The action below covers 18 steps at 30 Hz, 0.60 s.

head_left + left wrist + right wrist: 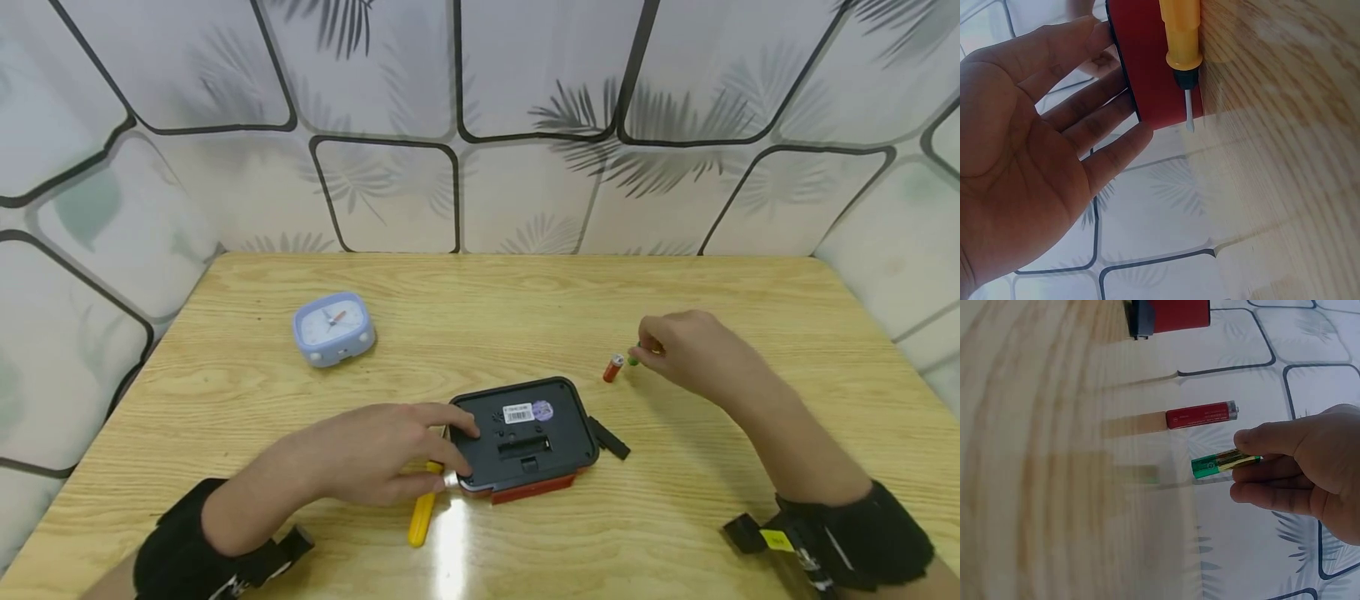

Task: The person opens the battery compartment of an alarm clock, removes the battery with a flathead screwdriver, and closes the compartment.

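Observation:
My left hand (375, 450) rests its fingers, fairly straight, on the left part of a red device with a black back (487, 433). The back faces up, and an uncovered battery slot (525, 447) shows in it. In the left wrist view the device's red side (1147, 62) stands beside the fingertips. My right hand (697, 354) pinches a green and gold battery (1210, 465) between thumb and fingers, a little above the table. Close by, a red battery (1200, 416) stands upright on the tabletop. A narrow black cover (609, 438) lies against the device's right side.
A yellow-handled screwdriver (422, 517) lies beside the device, under the left hand's side. Farther back on the left stands a light blue alarm clock (332, 327). The wooden table (480, 317) ends at a patterned cloth backdrop (525, 192).

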{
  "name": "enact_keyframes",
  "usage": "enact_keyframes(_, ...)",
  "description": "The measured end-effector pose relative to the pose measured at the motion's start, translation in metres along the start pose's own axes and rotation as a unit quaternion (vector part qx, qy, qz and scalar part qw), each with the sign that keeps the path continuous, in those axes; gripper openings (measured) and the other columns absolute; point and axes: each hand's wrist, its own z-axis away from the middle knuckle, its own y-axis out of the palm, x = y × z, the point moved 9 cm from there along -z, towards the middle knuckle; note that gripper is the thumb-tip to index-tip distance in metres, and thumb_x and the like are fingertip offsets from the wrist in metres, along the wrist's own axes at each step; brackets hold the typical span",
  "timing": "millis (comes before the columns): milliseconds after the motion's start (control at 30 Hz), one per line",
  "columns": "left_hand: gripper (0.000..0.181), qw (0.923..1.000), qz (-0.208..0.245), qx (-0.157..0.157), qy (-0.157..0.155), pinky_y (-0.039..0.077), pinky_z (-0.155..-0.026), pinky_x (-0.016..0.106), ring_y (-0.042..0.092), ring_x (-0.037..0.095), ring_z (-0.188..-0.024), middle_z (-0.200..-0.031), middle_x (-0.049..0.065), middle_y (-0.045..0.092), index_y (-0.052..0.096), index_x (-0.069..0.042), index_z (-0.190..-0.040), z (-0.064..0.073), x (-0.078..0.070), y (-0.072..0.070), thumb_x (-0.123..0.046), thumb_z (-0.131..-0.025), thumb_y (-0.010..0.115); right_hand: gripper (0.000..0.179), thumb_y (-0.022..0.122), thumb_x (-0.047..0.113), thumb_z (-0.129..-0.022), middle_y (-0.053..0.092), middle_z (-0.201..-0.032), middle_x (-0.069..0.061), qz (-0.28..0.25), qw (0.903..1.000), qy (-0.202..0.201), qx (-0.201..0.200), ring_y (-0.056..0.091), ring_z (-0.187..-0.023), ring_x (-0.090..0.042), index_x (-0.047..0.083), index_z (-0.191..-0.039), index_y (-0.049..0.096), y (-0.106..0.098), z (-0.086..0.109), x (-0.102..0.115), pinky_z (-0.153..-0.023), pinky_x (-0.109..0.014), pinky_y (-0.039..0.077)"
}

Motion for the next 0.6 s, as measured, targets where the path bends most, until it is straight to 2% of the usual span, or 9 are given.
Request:
enact_keyframes(133, 0.025, 1.0000, 0.002, 0.000, 0.001, 0.051, -0.099, 0.036, 0.057, 0.014, -0.121, -0.145, -0.004, 0.051, 0.072, -0.034, -0.120, 0.000, 0.000, -0.001, -0.024, -0.098, 0.063, 0.023, 0.073, 0.009, -0.088, 0.055, -0.064, 0.007, -0.008, 0.9993, 0.006, 0.035, 0.042, -0.055, -0.006, 0.013, -0.072, 0.058, 0.010, -0.001, -0.003, -0.053, -0.026, 0.039)
enact_keyframes(300, 0.025, 1.0000, 0.005, 0.003, -0.001, 0.051, -0.099, 0.036, 0.057, 0.013, -0.121, -0.145, -0.004, 0.050, 0.072, -0.034, -0.120, -0.001, 0.000, -0.001, -0.024, -0.098, 0.063, 0.026, 0.071, 0.004, -0.087, 0.049, -0.061, 0.008, -0.014, 0.9993, -0.004, 0.033, 0.038, -0.055, -0.006, 0.015, -0.072, 0.053, 0.014, -0.001, -0.004, -0.054, -0.025, 0.036)
enact_keyframes(433, 0.025, 1.0000, 0.005, 0.004, -0.001, 0.051, -0.099, 0.036, 0.057, 0.013, -0.121, -0.146, -0.004, 0.051, 0.072, -0.034, -0.120, -0.001, 0.000, -0.001, -0.024, -0.098, 0.063, 0.029, 0.074, 0.006, -0.087, 0.043, -0.062, 0.006, -0.025, 0.9990, 0.002, 0.038, 0.036, -0.054, -0.008, 0.013, -0.080, 0.047, 0.014, 0.000, -0.005, -0.052, -0.024, 0.033)
enact_keyframes(600, 0.025, 1.0000, 0.005, 0.001, 0.000, 0.051, -0.100, 0.036, 0.058, 0.014, -0.121, -0.145, -0.004, 0.051, 0.072, -0.033, -0.120, 0.000, 0.000, -0.001, -0.024, -0.098, 0.063, 0.028, 0.075, 0.012, -0.089, 0.061, -0.073, 0.003, -0.056, 0.9954, 0.031, 0.072, 0.049, -0.058, -0.007, 0.008, -0.097, 0.048, 0.017, -0.001, -0.008, -0.053, -0.026, 0.040)
